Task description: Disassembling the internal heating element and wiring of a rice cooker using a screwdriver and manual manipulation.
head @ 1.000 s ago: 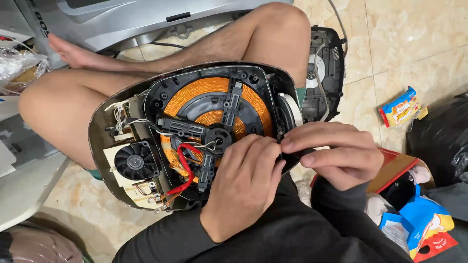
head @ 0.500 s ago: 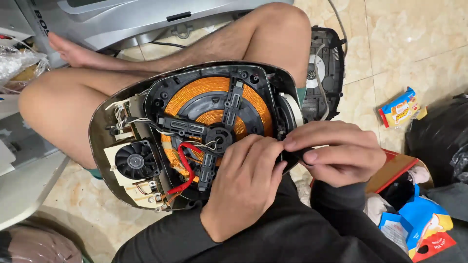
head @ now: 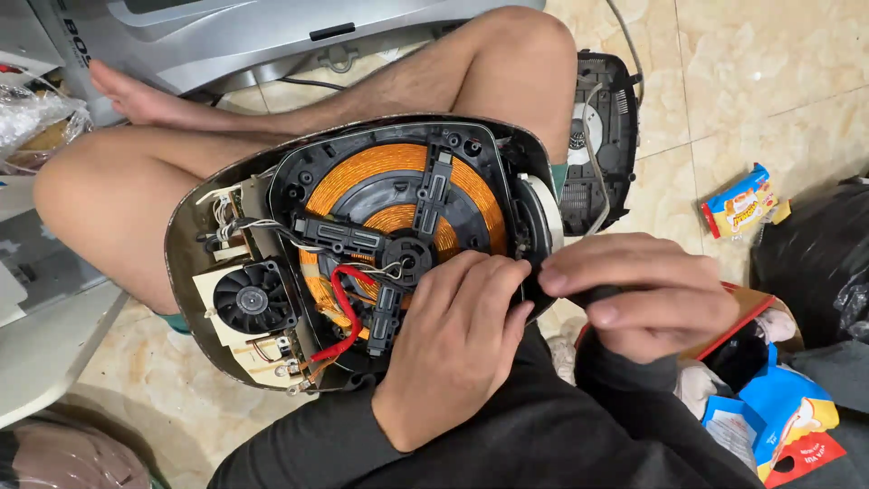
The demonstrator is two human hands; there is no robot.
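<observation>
An opened induction cooker [head: 272, 190] rests on my lap, its underside up. Inside show an orange copper coil [head: 380, 172], a black cross-shaped coil holder [head: 412, 254], a small black fan [head: 252, 299] and a red wire [head: 344, 303]. My left hand [head: 457, 344] lies palm down on the cooker's near right edge, fingertips at the rim. My right hand [head: 647, 294] is closed around a dark tool handle [head: 593, 294] whose tip is hidden between the two hands at the cooker's edge.
A black casing part [head: 602, 136] lies on the tiled floor beyond my knee. A yellow snack packet [head: 738, 204] lies to the right, a black bag [head: 815, 263] beside it. A blue and red packet [head: 783, 417] sits in an open box. A grey appliance [head: 226, 27] stands behind.
Both hands stay at the cooker's right edge; the right hand's fingers shifted slightly around the handle. The cooker has not moved.
</observation>
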